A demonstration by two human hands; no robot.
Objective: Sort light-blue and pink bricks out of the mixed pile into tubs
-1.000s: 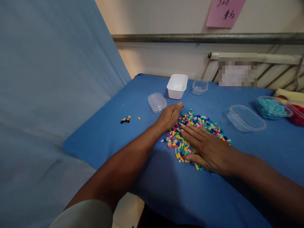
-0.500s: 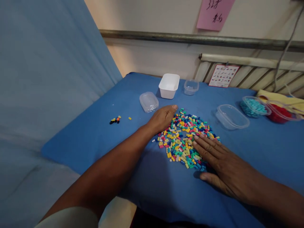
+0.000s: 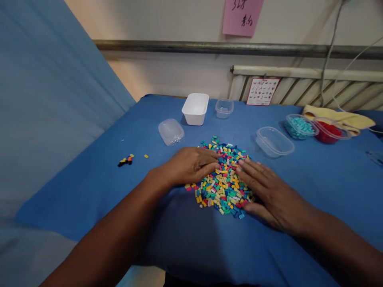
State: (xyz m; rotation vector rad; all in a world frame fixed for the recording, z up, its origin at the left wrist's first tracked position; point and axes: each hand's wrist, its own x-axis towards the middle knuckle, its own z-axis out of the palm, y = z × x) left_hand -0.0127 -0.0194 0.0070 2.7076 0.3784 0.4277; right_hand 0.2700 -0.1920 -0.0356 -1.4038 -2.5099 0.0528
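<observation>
A spread heap of small toy building bricks [image 3: 223, 185] in many colours lies on the blue cloth [image 3: 185, 235]. My left hand [image 3: 191, 165] rests against the heap's left side, fingers stretched out and pointing right over the bricks. On the right side, my right hand [image 3: 269, 193] lies with its fingers extended onto the edge of the heap, the thumb lower and apart. Neither hand grips a brick that I can see. Some bricks under both hands are hidden.
Behind the heap stand a white tub [image 3: 195, 113], a small clear container [image 3: 224, 108] and a clear lid [image 3: 171, 131]. To the right are an open clear container [image 3: 274, 142], tubs of turquoise bricks [image 3: 300, 126] and red bricks [image 3: 329, 130]. A few loose bricks [image 3: 125, 160] lie left.
My left hand has turned from an upright edge to a flatter pose, its fingers now over the heap. Both hands press nearer each other, and the heap looks narrower. The view has shifted right.
</observation>
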